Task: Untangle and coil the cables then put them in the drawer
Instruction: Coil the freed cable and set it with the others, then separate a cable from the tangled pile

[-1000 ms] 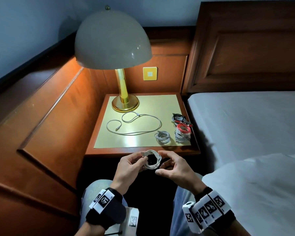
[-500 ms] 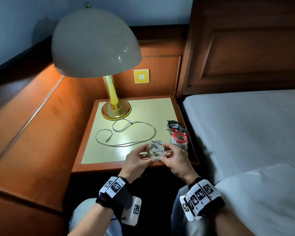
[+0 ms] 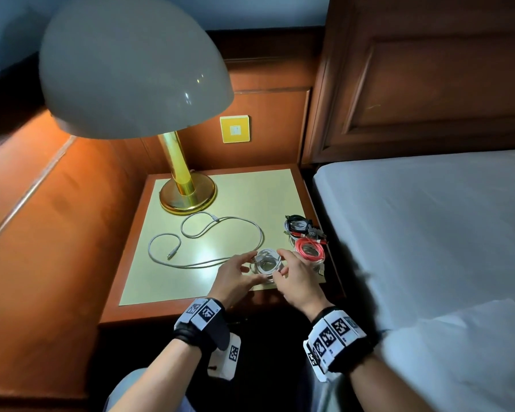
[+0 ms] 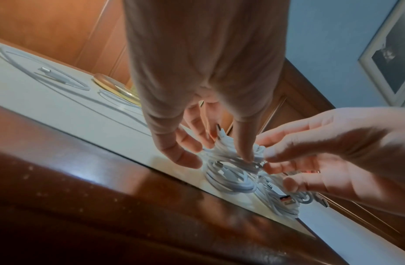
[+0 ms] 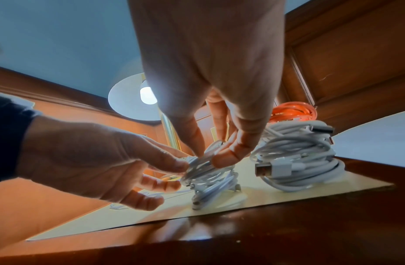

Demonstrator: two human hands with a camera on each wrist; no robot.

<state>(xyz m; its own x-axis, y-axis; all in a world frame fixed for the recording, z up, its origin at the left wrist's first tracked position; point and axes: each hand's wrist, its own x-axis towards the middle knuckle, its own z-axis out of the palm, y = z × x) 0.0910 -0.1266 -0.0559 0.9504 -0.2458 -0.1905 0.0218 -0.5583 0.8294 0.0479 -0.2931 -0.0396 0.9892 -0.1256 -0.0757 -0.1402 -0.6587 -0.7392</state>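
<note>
Both hands hold a small coiled white cable [image 3: 266, 262] over the front right of the nightstand top [image 3: 173, 281]. My left hand [image 3: 250, 264] pinches its left side and my right hand [image 3: 281, 263] pinches its right side. In the right wrist view the held coil [image 5: 206, 161] sits directly over a second white coil [image 5: 211, 190] lying on the top; I cannot tell if they touch. A long loose white cable [image 3: 223, 233] lies uncoiled in the middle. No drawer is in sight.
A thick white coil [image 5: 299, 161] lies right of the hands with a red coil [image 3: 309, 248] on it and a black bundle [image 3: 298, 224] behind. A brass lamp [image 3: 188, 194] stands at the back left. The bed [image 3: 428, 233] borders the right.
Both hands carried the white coil forward from over the lap to the nightstand's front right, down over the small white coil lying there. The head has leaned closer.
</note>
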